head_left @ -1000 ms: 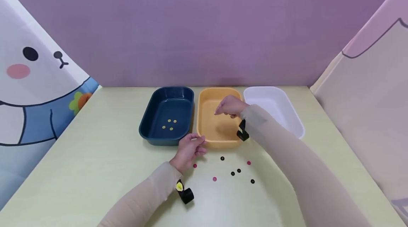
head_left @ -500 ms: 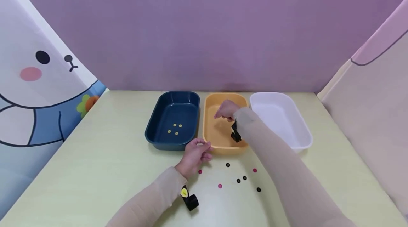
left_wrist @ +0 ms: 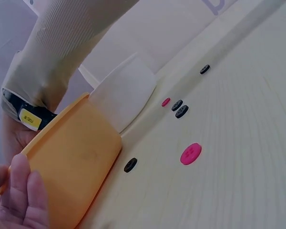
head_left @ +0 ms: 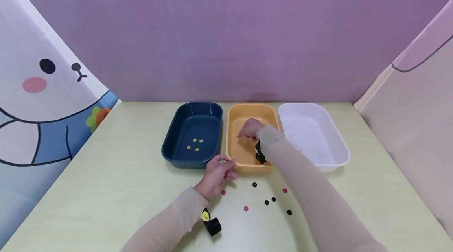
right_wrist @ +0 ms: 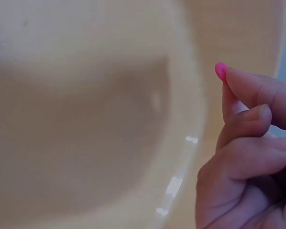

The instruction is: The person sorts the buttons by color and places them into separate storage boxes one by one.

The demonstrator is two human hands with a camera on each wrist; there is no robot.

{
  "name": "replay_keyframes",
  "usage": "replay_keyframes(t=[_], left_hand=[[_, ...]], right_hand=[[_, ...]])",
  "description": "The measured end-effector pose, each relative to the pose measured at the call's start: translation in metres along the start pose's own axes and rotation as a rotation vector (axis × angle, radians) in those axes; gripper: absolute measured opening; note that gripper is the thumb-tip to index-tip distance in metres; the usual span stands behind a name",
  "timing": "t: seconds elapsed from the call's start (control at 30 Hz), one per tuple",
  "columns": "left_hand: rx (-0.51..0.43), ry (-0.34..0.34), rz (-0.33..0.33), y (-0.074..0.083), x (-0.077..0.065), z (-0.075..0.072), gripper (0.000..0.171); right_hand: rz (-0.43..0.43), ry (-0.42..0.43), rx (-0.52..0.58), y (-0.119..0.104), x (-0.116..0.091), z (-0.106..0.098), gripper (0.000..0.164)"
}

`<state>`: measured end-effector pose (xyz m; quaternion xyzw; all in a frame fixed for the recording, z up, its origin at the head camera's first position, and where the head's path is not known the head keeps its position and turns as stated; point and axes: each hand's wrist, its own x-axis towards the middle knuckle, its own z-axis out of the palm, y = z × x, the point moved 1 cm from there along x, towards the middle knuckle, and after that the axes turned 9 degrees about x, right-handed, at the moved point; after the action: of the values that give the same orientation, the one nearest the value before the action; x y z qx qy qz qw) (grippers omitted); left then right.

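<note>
Head view bright; right wrist view dim, tray (right_wrist: 95, 157) blurred, glinting.

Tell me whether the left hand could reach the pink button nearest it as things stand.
Probably yes: the pink button lies uncovered on the table close to the left hand, though its fingers would first have to release the orange tray.

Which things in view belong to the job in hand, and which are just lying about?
Belong, judging by use and layout:
- pink button, pinched by the right hand
- orange tray, left hand at its rim
- probably loose buttons, blue tray, yellow buttons, white tray

Seemingly just surroundings:
- purple backdrop
- cartoon cloth
</note>
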<state>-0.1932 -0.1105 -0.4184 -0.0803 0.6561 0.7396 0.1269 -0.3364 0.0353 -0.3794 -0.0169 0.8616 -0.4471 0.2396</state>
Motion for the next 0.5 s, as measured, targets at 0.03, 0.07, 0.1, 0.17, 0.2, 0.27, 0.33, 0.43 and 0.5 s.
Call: replay_keyframes(t=[0.03, 0.07, 0.1, 0.17, 0.2, 0.27, 0.33, 0.43, 0.5], left_hand=[[0.004, 0.004, -0.003, 0.0, 0.0, 0.0, 0.01], [0.006, 0.006, -0.006, 0.0, -0.001, 0.001, 0.01], [0.009, 0.007, -0.011, -0.001, -0.001, 0.001, 0.01], [0.006, -0.002, -0.015, -0.002, -0.002, 0.003, 0.011], [0.004, -0.008, -0.016, -0.003, -0.003, 0.004, 0.011], [-0.003, -0.021, -0.011, -0.004, -0.004, 0.005, 0.011], [-0.006, -0.026, -0.002, -0.003, -0.004, 0.005, 0.011], [-0.005, -0.014, 0.011, -0.002, -0.004, 0.003, 0.012], [-0.001, -0.005, 0.011, -0.001, -0.004, -0.001, 0.012]], right_hand=[[-0.001, -0.002, -0.002, 0.002, 0.001, 0.0, 0.027], [-0.002, -0.003, -0.001, 0.005, 0.003, 0.0, 0.026], [-0.006, -0.007, -0.011, 0.007, 0.003, 0.0, 0.028], [-0.007, -0.01, -0.015, 0.01, 0.001, -0.001, 0.027], [-0.007, -0.011, -0.018, 0.01, -0.001, -0.002, 0.022], [-0.008, -0.01, -0.014, 0.008, -0.006, -0.005, 0.01], [-0.02, -0.009, -0.025, 0.003, -0.013, -0.009, 0.005], [-0.071, -0.005, -0.047, -0.009, -0.023, -0.012, 0.013], [-0.132, 0.007, -0.049, -0.018, -0.032, -0.012, 0.014]])
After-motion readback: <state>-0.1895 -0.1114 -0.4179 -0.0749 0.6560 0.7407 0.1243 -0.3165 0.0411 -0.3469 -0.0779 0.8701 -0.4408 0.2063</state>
